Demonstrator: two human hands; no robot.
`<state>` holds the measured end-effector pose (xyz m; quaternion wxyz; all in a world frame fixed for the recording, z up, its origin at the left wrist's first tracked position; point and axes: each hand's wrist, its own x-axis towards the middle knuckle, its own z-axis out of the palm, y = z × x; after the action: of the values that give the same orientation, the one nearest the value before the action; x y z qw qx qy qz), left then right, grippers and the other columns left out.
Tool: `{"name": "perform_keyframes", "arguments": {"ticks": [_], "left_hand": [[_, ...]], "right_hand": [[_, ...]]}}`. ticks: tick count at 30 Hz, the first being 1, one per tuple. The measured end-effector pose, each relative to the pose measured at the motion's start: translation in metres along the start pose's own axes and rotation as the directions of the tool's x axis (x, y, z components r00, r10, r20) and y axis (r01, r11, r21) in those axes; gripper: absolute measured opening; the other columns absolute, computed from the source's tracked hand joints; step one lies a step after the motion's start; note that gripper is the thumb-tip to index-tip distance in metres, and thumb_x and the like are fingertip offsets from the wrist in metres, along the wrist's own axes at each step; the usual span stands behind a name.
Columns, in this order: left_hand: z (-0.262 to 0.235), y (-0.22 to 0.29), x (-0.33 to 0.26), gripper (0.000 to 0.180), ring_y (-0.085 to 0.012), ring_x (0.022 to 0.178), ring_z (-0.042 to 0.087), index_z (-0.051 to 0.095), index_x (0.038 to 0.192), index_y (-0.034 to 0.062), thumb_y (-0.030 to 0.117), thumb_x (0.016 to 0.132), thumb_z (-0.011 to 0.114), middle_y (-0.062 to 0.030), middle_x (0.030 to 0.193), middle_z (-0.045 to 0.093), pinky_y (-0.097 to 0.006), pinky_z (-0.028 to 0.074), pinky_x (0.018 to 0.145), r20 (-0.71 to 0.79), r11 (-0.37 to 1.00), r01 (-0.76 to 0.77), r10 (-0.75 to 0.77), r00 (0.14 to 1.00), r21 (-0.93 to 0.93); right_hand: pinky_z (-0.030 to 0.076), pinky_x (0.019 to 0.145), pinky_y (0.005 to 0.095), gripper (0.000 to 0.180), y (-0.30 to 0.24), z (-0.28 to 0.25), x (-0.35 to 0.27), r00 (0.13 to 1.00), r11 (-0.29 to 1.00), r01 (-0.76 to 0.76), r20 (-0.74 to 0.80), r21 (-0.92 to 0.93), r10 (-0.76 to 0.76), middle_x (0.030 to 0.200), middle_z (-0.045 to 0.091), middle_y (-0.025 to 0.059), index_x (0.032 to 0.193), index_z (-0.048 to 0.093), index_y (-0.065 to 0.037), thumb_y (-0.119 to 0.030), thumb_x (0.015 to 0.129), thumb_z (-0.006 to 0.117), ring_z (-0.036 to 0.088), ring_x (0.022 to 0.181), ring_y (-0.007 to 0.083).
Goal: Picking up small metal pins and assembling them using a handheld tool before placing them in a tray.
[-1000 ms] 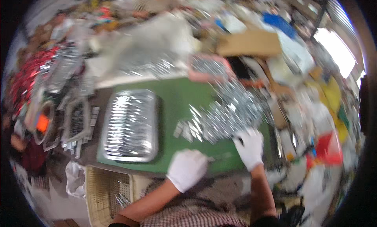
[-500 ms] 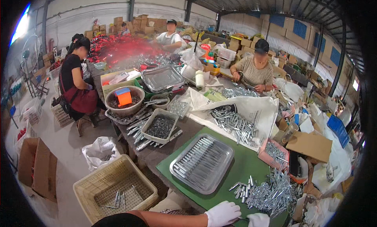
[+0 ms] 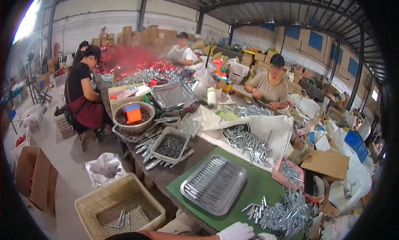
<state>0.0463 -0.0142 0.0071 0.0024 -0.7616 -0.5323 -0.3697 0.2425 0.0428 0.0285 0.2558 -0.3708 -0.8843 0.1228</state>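
Observation:
My left hand (image 3: 237, 232), in a white glove, is at the bottom edge over the green mat (image 3: 254, 186). Its fingers curl together, and whatever they hold is hidden. Just to its right, only the top of my white-gloved right hand (image 3: 266, 236) shows; its fingers are cut off by the frame. Beyond the hands lies a heap of small shiny metal parts and thin rods (image 3: 291, 213), with several metal tubes (image 3: 257, 211) at its left side. A metal tray (image 3: 237, 193) on the mat holds a neat row of slim metal rods with thicker sleeves (image 3: 213, 175).
A beige plastic basket (image 3: 89, 217) with a few metal pieces stands at the left. Up the table are a tub of dark screws (image 3: 170, 145), a white sack (image 3: 210, 123) with metal tubes, and a pink box (image 3: 289, 170). Co-workers sit around the table, one in a striped shirt (image 3: 270, 88).
Both my hands have sunk lower toward the bottom edge, partly because the view has shifted slightly. The thin dark piece seen between them earlier is out of sight. The tray's rods look unchanged.

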Motion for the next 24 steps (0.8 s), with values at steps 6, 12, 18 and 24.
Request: {"name": "perform_keyframes", "arguments": {"ticks": [6, 12, 18, 24], "left_hand": [[-0.001, -0.002, 0.003, 0.015, -0.027, 0.084, 0.062, 0.066, 0.083, 0.0169, 0.031, 0.085, 0.068, -0.0051, 0.086, 0.061, -0.043, 0.047, 0.072, 0.029, 1.0, 0.007, -0.007, 1.0, -0.009], [0.0, -0.005, 0.004, 0.016, -0.0268, 0.085, 0.062, 0.065, 0.082, 0.0165, 0.032, 0.085, 0.067, -0.0048, 0.086, 0.062, -0.043, 0.047, 0.071, 0.024, 1.0, 0.015, -0.015, 1.0, -0.018], [-0.001, -0.002, 0.003, 0.016, -0.0264, 0.084, 0.062, 0.064, 0.081, 0.0173, 0.032, 0.084, 0.068, -0.0045, 0.086, 0.061, -0.043, 0.047, 0.071, 0.003, 1.0, 0.004, -0.004, 1.0, -0.014], [-0.004, -0.001, 0.004, 0.016, -0.0266, 0.084, 0.062, 0.063, 0.081, 0.0169, 0.031, 0.084, 0.068, -0.0048, 0.086, 0.061, -0.043, 0.048, 0.071, 0.004, 1.0, 0.002, -0.002, 1.0, 0.006]], "right_hand": [[0.049, 0.08, 0.0481, 0.019, -0.014, -0.009, 0.009, 0.991, 0.986, 0.13, 0.025, -0.1, -0.128, 0.091, 0.067, 0.0163, 0.105, 0.071, -0.006, -0.015, 0.089, 0.064, 0.063, 0.089, 0.0379], [0.044, 0.069, 0.052, 0.016, -0.018, -0.004, 0.013, 0.954, 0.928, 0.296, 0.021, -0.227, -0.299, 0.075, 0.061, 0.0131, 0.103, 0.07, -0.006, -0.01, 0.09, 0.061, 0.058, 0.073, 0.0364], [0.052, 0.087, 0.0504, 0.033, -0.022, -0.004, -0.009, 0.983, 0.964, 0.156, -0.065, -0.215, -0.173, 0.104, 0.071, 0.0199, 0.118, 0.071, -0.003, -0.011, 0.088, 0.061, 0.067, 0.095, 0.0395], [0.051, 0.099, 0.0522, 0.041, -0.02, 0.002, -0.018, 0.982, 0.945, 0.166, -0.045, -0.284, -0.185, 0.121, 0.072, 0.0196, 0.122, 0.072, -0.003, -0.013, 0.084, 0.062, 0.066, 0.114, 0.0402]]}}
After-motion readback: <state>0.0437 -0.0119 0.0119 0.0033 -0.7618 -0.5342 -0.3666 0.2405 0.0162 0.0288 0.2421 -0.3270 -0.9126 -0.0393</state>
